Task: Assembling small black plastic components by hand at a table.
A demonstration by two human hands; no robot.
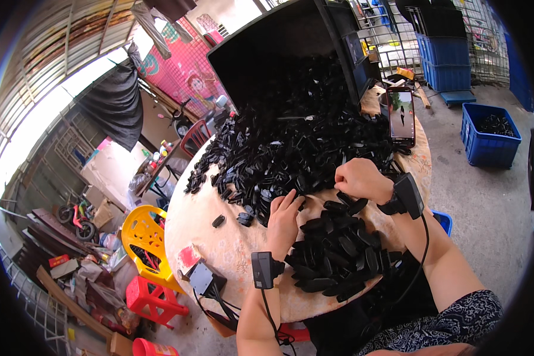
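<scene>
A big heap of small black plastic pieces (291, 148) spreads over a round table (249, 249) with a pale patterned cloth. My left hand (283, 219) lies at the heap's near edge, fingers stretched and a little apart, fingertips against black pieces. To its right, my right hand (362, 179) is curled closed over the edge of the heap; whatever its fingers hold is hidden. Between my forearms sits a smaller pile of long, oval black pieces (338, 252), near the table's front edge. Each wrist wears a small black device with a cable.
A large black bin (273, 56) lies tipped toward the heap. A phone (401, 115) stands at the heap's right. Left on the table is a cabled box (204, 277). Beyond are a yellow chair (142, 237), a red stool (151, 296) and a blue crate (489, 139).
</scene>
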